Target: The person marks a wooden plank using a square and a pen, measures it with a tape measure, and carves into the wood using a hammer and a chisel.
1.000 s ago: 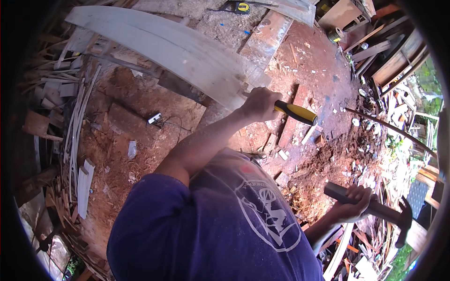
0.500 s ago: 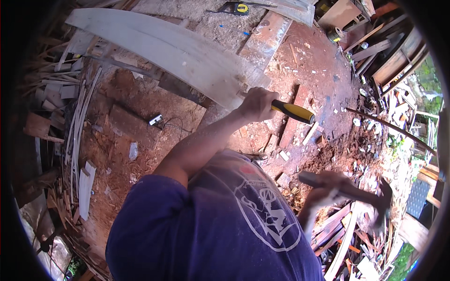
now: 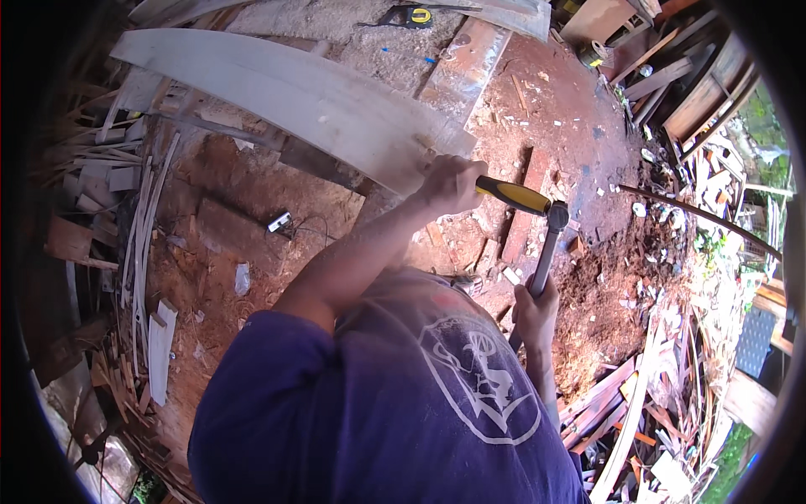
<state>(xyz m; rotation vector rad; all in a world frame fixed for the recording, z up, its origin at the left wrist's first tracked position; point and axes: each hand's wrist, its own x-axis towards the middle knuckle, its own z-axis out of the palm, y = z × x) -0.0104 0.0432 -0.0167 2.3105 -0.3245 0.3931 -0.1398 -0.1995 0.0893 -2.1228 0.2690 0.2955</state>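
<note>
My left hand is closed around a chisel with a black and yellow handle, at the right end of a long, pale, curved wooden board. The chisel's blade is hidden by the hand and cannot be made out. My right hand grips the shaft of a hammer. The hammer's head is up against the butt end of the chisel handle, or very close to it. Pale chips and dust lie on the board near my left hand.
A yellow and black tape measure lies beyond the board. A reddish plank rests on the dirt floor past the chisel. Wood strips and scraps pile up at right, with more strips at left. A small white device with a cord sits at centre left.
My right hand has swung the hammer from the lower right up and left, so its head meets the chisel's butt end. My left hand keeps its hold, shifting slightly.
</note>
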